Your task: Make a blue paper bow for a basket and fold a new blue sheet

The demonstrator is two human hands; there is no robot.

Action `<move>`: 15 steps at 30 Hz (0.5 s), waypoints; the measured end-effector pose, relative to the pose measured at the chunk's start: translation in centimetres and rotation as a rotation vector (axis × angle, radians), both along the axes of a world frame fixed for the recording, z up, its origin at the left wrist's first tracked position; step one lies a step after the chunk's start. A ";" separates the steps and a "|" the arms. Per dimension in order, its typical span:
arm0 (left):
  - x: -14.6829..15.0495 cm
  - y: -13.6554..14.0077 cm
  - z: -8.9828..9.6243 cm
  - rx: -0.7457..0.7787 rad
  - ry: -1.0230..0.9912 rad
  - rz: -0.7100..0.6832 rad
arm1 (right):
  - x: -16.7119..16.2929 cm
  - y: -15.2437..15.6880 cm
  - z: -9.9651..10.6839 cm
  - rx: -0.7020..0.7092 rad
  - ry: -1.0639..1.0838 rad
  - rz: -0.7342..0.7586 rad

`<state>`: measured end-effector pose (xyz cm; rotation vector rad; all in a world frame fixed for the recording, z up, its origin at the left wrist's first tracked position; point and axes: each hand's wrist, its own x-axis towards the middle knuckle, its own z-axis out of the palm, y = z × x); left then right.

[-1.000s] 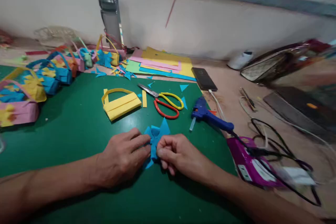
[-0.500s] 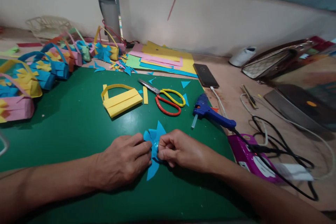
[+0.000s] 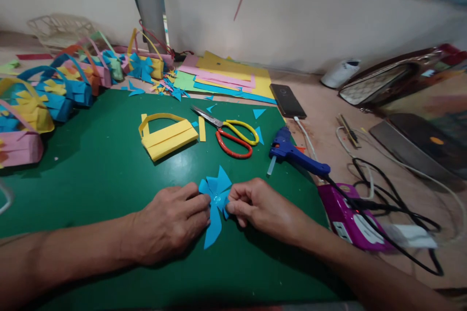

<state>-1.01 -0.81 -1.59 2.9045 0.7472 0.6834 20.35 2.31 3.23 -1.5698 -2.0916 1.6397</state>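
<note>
A blue paper flower [image 3: 216,198] with pointed petals lies on the green mat [image 3: 120,282], between my two hands. Something shiny and clear, like glue, shows at its centre. My left hand [image 3: 177,221] is closed on the petals at its left side. On the other side, my right hand [image 3: 257,206] pinches a right-hand petal between thumb and fingers. Behind the flower sits a small yellow paper basket [image 3: 170,141] with a looped handle. Scissors [image 3: 233,138] with one yellow and one red grip lie beside a thin yellow paper strip [image 3: 202,129].
A blue glue gun [image 3: 297,155] rests at the mat's right edge, its cord near a purple power box [image 3: 350,223]. A phone [image 3: 288,100] and coloured paper sheets [image 3: 233,77] lie behind. Several finished paper baskets [image 3: 63,99] line the left, with blue scraps [image 3: 259,113] scattered about.
My right hand has drawn slightly to the right, from the flower's centre to its right petal, uncovering the shiny middle. The left hand stays in place.
</note>
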 end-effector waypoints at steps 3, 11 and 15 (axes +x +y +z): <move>0.0 0.0 0.0 0.002 0.002 0.001 | -0.1 0.3 -0.1 -0.039 -0.026 -0.019; 0.2 0.1 0.2 -0.009 -0.031 -0.001 | -0.9 0.8 0.7 -0.019 -0.166 0.046; 0.2 0.1 0.3 0.000 -0.037 0.004 | -1.3 1.1 0.9 -0.037 -0.236 0.076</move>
